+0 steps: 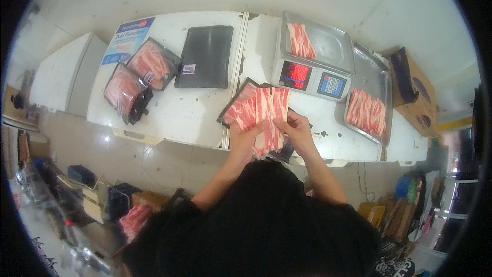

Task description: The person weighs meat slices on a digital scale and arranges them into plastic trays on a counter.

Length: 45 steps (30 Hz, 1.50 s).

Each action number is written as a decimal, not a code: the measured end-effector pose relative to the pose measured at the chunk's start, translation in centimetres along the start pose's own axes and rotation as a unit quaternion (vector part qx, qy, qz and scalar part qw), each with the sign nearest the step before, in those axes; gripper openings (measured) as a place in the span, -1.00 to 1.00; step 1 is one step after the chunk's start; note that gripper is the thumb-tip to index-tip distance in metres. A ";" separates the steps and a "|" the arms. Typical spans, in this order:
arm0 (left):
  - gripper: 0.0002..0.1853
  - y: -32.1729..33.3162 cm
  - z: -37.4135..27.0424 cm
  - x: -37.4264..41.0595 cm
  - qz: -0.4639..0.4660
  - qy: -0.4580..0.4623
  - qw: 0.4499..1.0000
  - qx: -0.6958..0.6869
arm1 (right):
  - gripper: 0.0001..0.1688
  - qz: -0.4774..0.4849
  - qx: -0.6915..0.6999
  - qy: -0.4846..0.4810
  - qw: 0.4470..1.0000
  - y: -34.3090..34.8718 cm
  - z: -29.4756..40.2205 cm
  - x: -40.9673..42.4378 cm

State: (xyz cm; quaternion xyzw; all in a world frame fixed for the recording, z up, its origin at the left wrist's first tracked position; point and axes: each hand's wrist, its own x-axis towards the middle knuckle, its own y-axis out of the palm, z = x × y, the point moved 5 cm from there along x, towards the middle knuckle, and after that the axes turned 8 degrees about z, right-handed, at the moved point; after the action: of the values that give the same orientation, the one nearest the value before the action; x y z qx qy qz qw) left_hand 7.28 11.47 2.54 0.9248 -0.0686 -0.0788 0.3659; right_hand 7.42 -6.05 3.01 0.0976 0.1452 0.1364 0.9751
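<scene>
My left hand [242, 142] and my right hand [301, 132] hold a layer of raw sliced streaky meat [271, 111] between thumbs and fingers. Under it, on the white chest freezer lid, lies a black-edged plastic pack [240, 98], partly hidden by the meat. Beyond my right hand stands a digital scale [313, 79] with red lit digits and a steel pan [334, 46]; a few meat strips [301, 40] lie on the pan's left part. To the right, a steel tray [369, 65] holds a pile of sliced meat [366, 113] at its near end.
On the left freezer lid [180, 115] are a flat black pouch [205, 55] with a label and two clear-fronted meat packs [153, 65], [125, 88]. A cardboard box [413, 92] leans beside the steel tray. Behind rises a pale wall; chairs and boxes stand on the floor.
</scene>
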 end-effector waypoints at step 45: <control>-0.59 -1.9 3.3 0.9 -0.022 -0.046 0.977 -0.209 | -0.56 -0.108 0.010 -0.161 0.981 0.6 3.1 1.2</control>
State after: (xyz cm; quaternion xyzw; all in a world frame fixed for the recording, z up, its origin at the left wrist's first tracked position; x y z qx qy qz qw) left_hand 7.68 10.47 -1.28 0.8246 -0.0470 -0.1416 0.5457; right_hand 9.37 -5.55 5.71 0.1121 -0.0030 0.0111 0.9936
